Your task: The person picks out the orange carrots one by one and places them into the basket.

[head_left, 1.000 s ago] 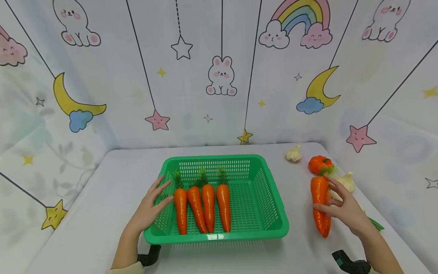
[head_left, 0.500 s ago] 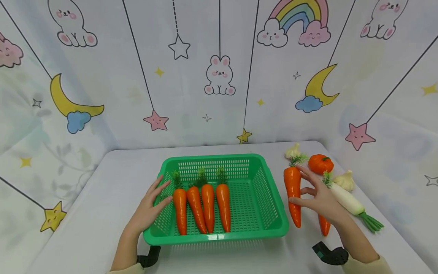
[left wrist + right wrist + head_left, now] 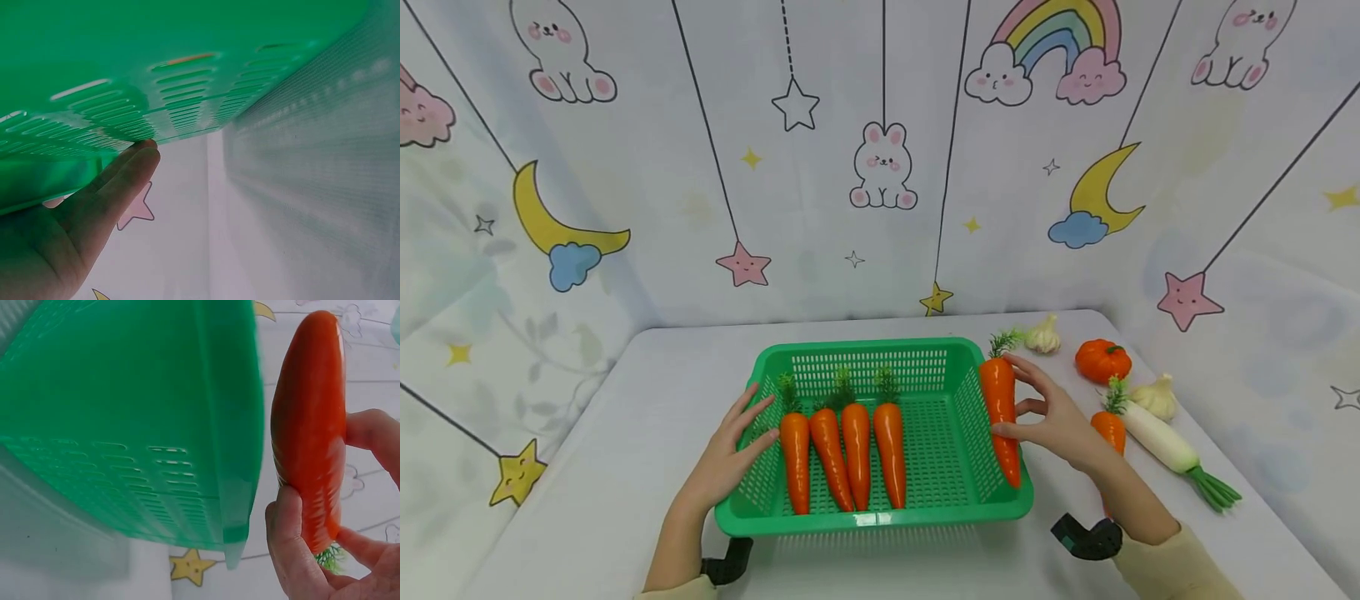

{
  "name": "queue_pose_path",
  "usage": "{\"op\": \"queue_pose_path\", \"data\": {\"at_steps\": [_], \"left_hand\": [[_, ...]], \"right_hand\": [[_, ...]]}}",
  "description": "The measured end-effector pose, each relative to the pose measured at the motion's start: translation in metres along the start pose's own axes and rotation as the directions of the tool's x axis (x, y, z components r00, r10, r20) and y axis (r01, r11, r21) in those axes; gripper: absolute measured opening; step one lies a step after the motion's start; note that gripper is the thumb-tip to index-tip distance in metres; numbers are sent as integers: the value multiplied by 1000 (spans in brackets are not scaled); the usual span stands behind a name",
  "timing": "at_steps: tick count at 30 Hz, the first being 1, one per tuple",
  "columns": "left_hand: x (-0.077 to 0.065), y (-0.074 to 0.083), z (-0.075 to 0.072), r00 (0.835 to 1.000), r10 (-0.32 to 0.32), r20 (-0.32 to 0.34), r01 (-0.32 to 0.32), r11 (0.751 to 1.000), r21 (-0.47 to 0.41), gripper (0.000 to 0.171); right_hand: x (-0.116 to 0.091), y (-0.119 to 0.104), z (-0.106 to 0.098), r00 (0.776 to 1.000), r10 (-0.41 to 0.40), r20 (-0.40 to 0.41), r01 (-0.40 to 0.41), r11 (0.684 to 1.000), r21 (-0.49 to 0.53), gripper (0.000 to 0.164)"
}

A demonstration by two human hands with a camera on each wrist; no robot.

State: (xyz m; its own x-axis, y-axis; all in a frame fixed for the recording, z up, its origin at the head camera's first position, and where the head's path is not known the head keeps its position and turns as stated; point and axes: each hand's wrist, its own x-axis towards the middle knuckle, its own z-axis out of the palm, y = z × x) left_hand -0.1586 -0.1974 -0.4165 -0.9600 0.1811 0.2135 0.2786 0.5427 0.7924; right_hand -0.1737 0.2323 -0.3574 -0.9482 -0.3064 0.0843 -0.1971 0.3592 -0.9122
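Note:
My right hand [image 3: 1051,421] holds a carrot [image 3: 997,392] between thumb and fingers, its green top pointing away from me. In the head view this carrot overlaps the right rim of the green plastic basket [image 3: 880,522]. The right wrist view has the carrot [image 3: 312,419] upright just beside the basket's side [image 3: 229,456]. Inside the basket lie several carrots, side by side toward the left. My left hand [image 3: 730,454] rests at the basket's left rim with its fingers fairly straight; in the left wrist view, fingers of the left hand [image 3: 103,206] lie against the slotted outer wall [image 3: 181,94].
Right of the basket, another carrot [image 3: 1108,429] lies partly hidden by my right forearm. Near it are a white radish [image 3: 1161,437], a garlic bulb [image 3: 1157,396], an orange pumpkin [image 3: 1102,360] and a second garlic bulb [image 3: 1043,336]. A patterned cloth [image 3: 820,208] hangs behind the table.
My right hand has carried the carrot leftward from the vegetables at right to the basket's right rim, uncovering the radish. My left hand and the basket stay in place.

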Motion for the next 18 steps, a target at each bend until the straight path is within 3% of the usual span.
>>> {"op": "queue_pose_path", "data": {"at_steps": [12, 18], "left_hand": [[1, -1, 0, 1000, 1, -6, -1, 1000, -1, 54], [1, 0, 0, 1000, -3, -7, 3, 1000, -1, 53]], "right_hand": [[31, -18, 10, 991, 22, 131, -23, 1000, 6, 89], [44, -30, 20, 974, 87, 208, -96, 995, 33, 89]]}}
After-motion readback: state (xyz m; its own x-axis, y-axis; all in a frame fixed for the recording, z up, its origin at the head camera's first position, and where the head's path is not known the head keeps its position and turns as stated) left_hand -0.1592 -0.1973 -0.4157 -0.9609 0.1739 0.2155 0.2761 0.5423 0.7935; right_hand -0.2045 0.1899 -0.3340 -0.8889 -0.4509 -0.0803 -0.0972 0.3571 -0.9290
